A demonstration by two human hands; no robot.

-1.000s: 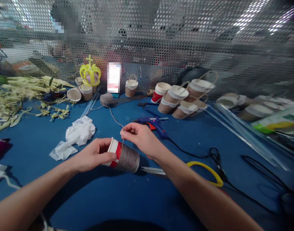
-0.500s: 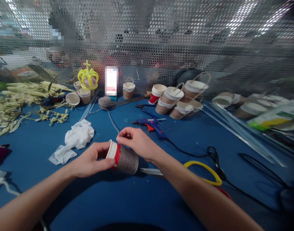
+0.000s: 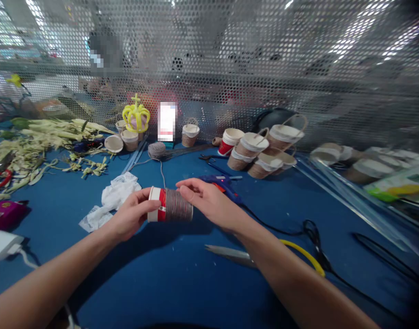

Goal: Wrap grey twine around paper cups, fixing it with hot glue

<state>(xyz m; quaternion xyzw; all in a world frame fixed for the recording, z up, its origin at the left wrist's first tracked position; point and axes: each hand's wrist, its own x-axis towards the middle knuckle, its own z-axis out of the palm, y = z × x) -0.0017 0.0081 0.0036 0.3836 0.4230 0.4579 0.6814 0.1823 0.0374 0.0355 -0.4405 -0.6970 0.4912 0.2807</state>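
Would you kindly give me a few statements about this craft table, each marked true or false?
1. Both hands hold one paper cup lying on its side. True: the left hand is at its rim end, the right hand at its base end.
2. The cup is wrapped in twine for its whole length. False: a red and white band by the rim is bare.
3. The twine ball lies by the perforated screen. True.
4. The glue gun is yellow. False: it is blue.
5. The scissors lie under the right forearm. True.
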